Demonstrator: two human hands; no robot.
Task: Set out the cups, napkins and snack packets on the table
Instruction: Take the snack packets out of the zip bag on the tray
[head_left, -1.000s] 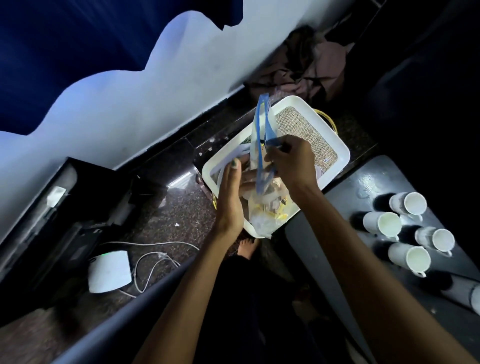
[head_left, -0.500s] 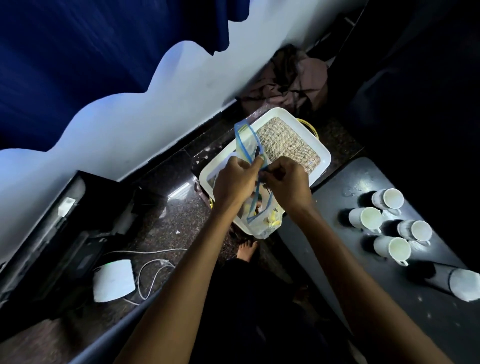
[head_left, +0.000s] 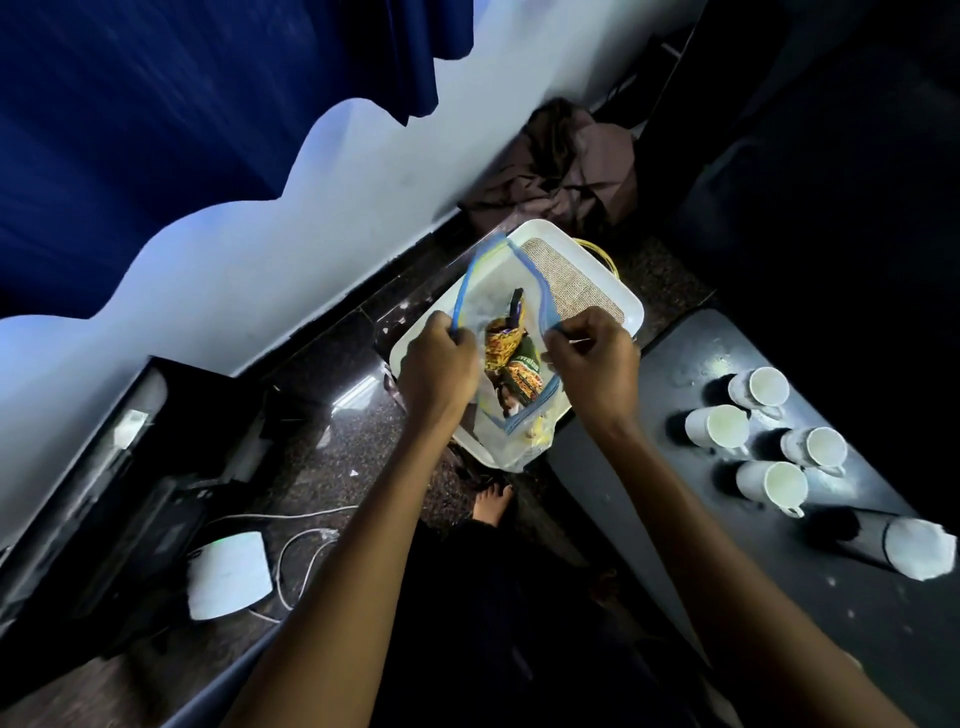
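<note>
A clear zip bag (head_left: 519, 441) with a blue seal hangs over a white tray (head_left: 631, 306) on the floor. My left hand (head_left: 436, 364) pinches the bag's left rim and my right hand (head_left: 592, 358) pinches the right rim, holding its mouth wide apart. Inside lie yellow and green snack packets (head_left: 514, 364). On the dark table (head_left: 649, 499) at the right stand several white cups (head_left: 719, 427) in a cluster. A dark holder with white napkins (head_left: 917, 553) lies on its side near them.
The tray has a woven mat (head_left: 569, 280) in it. A brown cloth heap (head_left: 566, 171) lies against the wall behind. On the floor at the left sit a white box with cables (head_left: 228, 574) and black equipment (head_left: 130, 467). A bare foot (head_left: 491, 506) shows below the tray.
The bag's seal was shut and held upright; both hands have since pulled the two rims apart, so the bag's mouth stands wide and the packets show.
</note>
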